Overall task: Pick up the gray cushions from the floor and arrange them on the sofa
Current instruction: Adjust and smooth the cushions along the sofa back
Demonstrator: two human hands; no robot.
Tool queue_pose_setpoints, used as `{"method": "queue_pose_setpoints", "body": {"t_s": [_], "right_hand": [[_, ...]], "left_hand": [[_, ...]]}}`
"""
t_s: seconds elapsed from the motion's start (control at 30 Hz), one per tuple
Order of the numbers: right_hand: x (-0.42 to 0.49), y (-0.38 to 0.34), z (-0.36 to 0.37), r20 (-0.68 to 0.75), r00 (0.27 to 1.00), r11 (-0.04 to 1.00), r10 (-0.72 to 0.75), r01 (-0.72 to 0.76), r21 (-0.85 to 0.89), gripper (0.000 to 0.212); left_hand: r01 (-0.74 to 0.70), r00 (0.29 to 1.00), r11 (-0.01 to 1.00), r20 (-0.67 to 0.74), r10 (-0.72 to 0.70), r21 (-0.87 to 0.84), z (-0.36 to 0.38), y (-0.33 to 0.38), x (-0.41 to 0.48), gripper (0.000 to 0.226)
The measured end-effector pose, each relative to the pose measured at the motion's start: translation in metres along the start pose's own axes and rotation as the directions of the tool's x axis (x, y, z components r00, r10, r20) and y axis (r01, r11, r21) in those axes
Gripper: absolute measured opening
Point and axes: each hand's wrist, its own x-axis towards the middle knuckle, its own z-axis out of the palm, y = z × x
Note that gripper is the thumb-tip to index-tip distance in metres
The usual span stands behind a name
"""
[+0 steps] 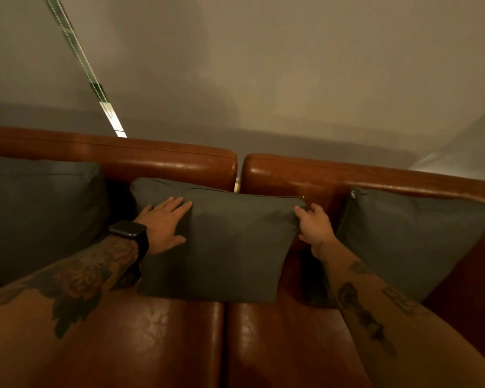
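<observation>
Three gray cushions lean against the backrest of a brown leather sofa [179, 161]. The middle cushion [230, 247] stands upright across the gap between the two seat sections. My left hand [163, 225] lies flat on its upper left face, fingers spread. My right hand [314, 225] pinches its upper right corner near the zipper end. The left cushion [39, 214] and the right cushion [409, 239] rest apart from my hands.
A plain wall [263, 79] rises behind the sofa, with a blind cord and a bright strip [109, 113] at the upper left. The leather seat [179, 345] stretches in front of the cushions.
</observation>
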Motion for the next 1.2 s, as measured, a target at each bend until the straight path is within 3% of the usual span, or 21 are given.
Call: {"method": "queue_pose_setpoints", "body": {"t_s": [0.07, 0.17, 0.3, 0.47, 0.6, 0.67, 0.8, 0.9, 1.0, 1.1, 1.2], "right_hand": [[0.0, -0.005, 0.008, -0.066, 0.998, 0.999, -0.02, 0.018, -0.029, 0.064], [-0.006, -0.003, 0.014, -0.157, 0.988, 1.0, -0.009, 0.01, 0.004, 0.035], [-0.02, -0.003, 0.012, -0.116, 0.993, 0.998, -0.007, 0.014, 0.063, 0.019], [-0.039, -0.015, 0.01, -0.037, 0.989, 0.989, -0.145, 0.145, 0.019, 0.005], [-0.058, -0.027, 0.009, 0.066, 0.952, 0.954, -0.3, 0.3, 0.003, 0.004], [-0.065, -0.035, 0.003, 0.094, 0.939, 0.943, -0.331, 0.332, 0.009, 0.005], [-0.07, -0.058, -0.018, 0.203, 0.893, 0.904, -0.401, 0.422, -0.067, 0.004], [-0.062, -0.068, -0.04, 0.262, 0.864, 0.821, -0.43, 0.495, -0.284, 0.002], [-0.049, -0.059, -0.064, 0.415, 0.885, 0.835, -0.21, 0.383, -0.396, 0.034], [-0.047, -0.04, -0.072, 0.553, 0.833, 0.841, 0.01, 0.292, -0.456, 0.068], [-0.05, -0.042, -0.065, 0.581, 0.807, 0.823, -0.101, 0.396, -0.407, 0.105]], "left_hand": [[0.013, 1.0, 1.0, -0.015, -0.013, -0.008, 0.001, -0.006, -0.004, 0.091], [0.052, 0.998, 0.997, -0.018, -0.053, -0.051, 0.005, -0.004, -0.003, 0.092], [0.11, 0.993, 0.987, -0.031, -0.115, -0.121, 0.006, 0.02, -0.005, 0.099], [-0.031, 0.996, 0.981, -0.093, 0.013, -0.193, -0.013, 0.087, 0.01, 0.105], [-0.076, 0.985, 0.971, -0.171, 0.037, -0.226, -0.035, 0.137, 0.019, 0.112], [-0.115, 0.972, 0.956, -0.231, 0.051, -0.271, -0.05, 0.144, 0.02, 0.093], [-0.204, 0.939, 0.869, -0.341, 0.043, -0.451, -0.075, 0.138, 0.008, 0.02], [-0.194, 0.929, 0.8, -0.368, -0.035, -0.567, -0.082, 0.122, 0.001, 0.014], [-0.242, 0.918, 0.705, -0.392, -0.056, -0.667, -0.097, 0.1, -0.007, 0.02], [-0.263, 0.902, 0.583, -0.41, -0.134, -0.769, -0.117, 0.081, -0.015, 0.016], [-0.29, 0.9, 0.295, -0.364, -0.238, -0.911, -0.13, 0.063, -0.026, 0.02]]}}
